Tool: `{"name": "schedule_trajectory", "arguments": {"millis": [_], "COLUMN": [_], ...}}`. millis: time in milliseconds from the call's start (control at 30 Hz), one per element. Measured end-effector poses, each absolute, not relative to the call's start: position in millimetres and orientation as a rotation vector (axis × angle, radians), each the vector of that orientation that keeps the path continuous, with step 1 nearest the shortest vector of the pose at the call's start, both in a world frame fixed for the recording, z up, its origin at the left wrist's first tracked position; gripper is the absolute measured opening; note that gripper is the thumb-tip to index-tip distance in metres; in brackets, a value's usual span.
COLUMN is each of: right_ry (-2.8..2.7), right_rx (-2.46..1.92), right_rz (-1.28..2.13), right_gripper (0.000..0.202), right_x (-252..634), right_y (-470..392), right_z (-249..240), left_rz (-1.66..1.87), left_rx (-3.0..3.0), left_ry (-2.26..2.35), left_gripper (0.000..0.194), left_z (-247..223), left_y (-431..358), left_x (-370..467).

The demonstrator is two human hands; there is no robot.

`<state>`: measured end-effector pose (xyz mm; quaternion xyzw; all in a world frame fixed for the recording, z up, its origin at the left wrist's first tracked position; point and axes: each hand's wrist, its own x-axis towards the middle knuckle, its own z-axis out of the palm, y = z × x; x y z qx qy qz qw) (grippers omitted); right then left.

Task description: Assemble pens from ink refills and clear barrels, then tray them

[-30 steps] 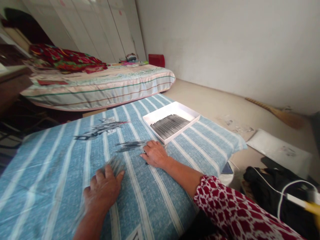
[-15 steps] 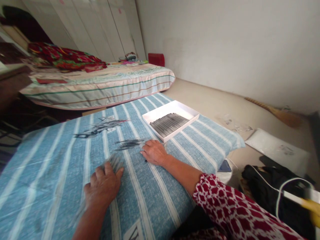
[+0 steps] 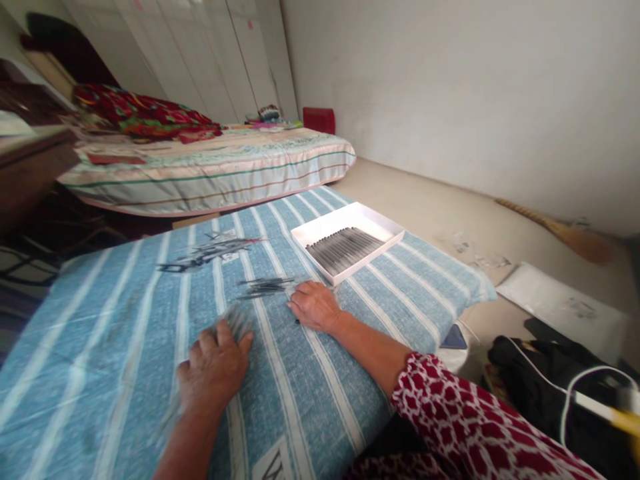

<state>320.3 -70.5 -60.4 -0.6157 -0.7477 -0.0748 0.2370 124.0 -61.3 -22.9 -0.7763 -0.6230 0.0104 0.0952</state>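
Thin dark sticks point(image 3: 265, 288) on striped cloth point(image 3: 135, 380)

The left hand point(image 3: 214, 365) touches a see-through bundle point(image 3: 241, 320); the right hand point(image 3: 315, 307) lies beside the sticks, near the white box point(image 3: 370, 257). Whether either hand's fingers grip anything, I cannot tell.

A loose bundle of thin dark rods point(image 3: 265, 287) is spread on the striped cloth point(image 3: 135, 347), near an open white box point(image 3: 346, 273). In this box, many slender dark sticks point(image 3: 343, 247) are arranged side by side in one row. Some thin clear pieces point(image 3: 240, 319) are partly covered by the left hand point(image 3: 214, 363).
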Motion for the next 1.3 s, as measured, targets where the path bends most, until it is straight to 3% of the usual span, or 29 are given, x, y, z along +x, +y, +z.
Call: {"name": "schedule_trajectory", "arguments": {"millis": [900, 1300], "right_ry": [-2.047, -1.942], "right_rx": [-1.66, -1.618], "right_rz": [-0.178, -0.371], "right_gripper": [0.029, 0.038], "right_x": [321.2, 318.6], "right_y": [-74.6, -103.6], "right_z": [-62.2, -45.8], "left_rz": [-0.055, -0.037], "left_rx": [-2.253, -2.253], "left_ry": [-1.837, -1.89], "left_gripper": [0.058, 0.058], "left_z": [-26.9, -24.6], "left_y": [-63.5, -63.5], "left_x": [123.8, 126.2]}}
